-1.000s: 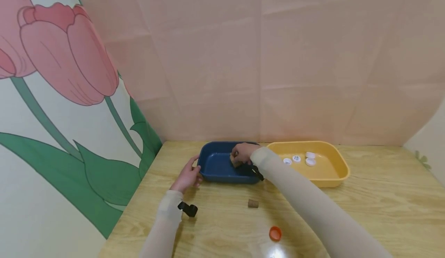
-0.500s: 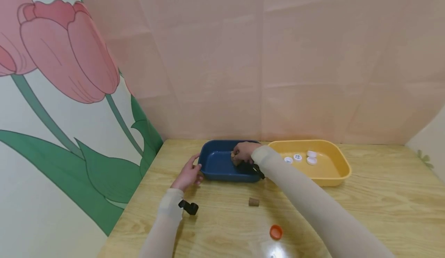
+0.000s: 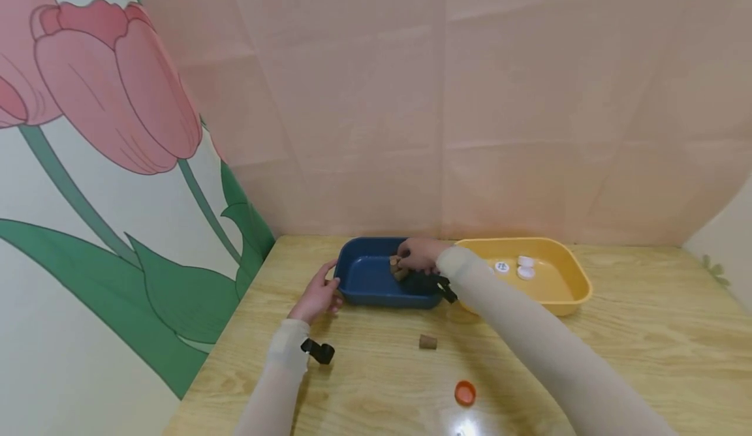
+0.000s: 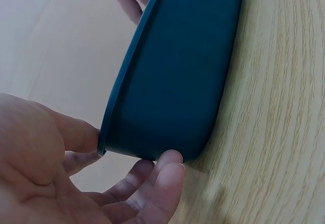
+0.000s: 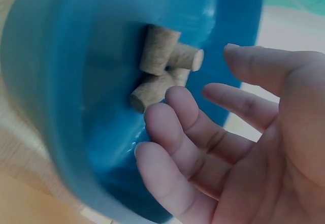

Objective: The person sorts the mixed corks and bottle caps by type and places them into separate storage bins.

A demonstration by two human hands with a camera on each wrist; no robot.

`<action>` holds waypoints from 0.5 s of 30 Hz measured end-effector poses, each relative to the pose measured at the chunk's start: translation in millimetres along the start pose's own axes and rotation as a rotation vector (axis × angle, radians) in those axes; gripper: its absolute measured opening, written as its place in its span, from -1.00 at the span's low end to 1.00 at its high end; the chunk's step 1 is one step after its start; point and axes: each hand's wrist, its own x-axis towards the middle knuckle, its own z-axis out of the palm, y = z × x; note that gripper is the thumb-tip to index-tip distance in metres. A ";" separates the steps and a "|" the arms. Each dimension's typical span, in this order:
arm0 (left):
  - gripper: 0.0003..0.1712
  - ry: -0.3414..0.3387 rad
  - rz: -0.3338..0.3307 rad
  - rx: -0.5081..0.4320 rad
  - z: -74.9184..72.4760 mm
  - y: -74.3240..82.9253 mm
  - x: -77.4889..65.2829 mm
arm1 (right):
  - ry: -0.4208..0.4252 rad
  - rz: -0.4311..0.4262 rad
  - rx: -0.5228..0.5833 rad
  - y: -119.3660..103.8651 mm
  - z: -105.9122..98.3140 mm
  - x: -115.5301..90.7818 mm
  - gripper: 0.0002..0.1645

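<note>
At the left end of the blue tray [image 3: 388, 301], my left hand [image 3: 317, 299] holds the rim between thumb and finger; other fingertips touch the outer wall in the left wrist view. My right hand [image 3: 424, 254] hovers over the tray's right part. Its thumb and fingers [image 5: 165, 176] are spread apart with nothing between them in the right wrist view. Just beyond those fingertips, several brown corks [image 5: 160, 49] lie in a small heap on the tray floor. Another cork [image 3: 428, 342] lies on its side on the table in front of the tray.
Right of the blue tray stands a yellow tray [image 3: 578, 286] with several white bottle caps [image 3: 525, 272], partly hidden by the right forearm. An orange cap [image 3: 465, 393] lies on the wooden table [image 3: 364, 384] near the front. A pink-draped wall [image 3: 364, 129] rises behind the trays.
My right hand has let go of a cork in the blue tray and drawn back a little to the right, uncovering the heap. The left hand stays at the rim.
</note>
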 end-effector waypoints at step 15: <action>-0.42 0.002 -0.003 0.000 0.1 1.6 -0.9 | 0.173 -0.363 0.020 10.3 22.0 -91.6 -0.64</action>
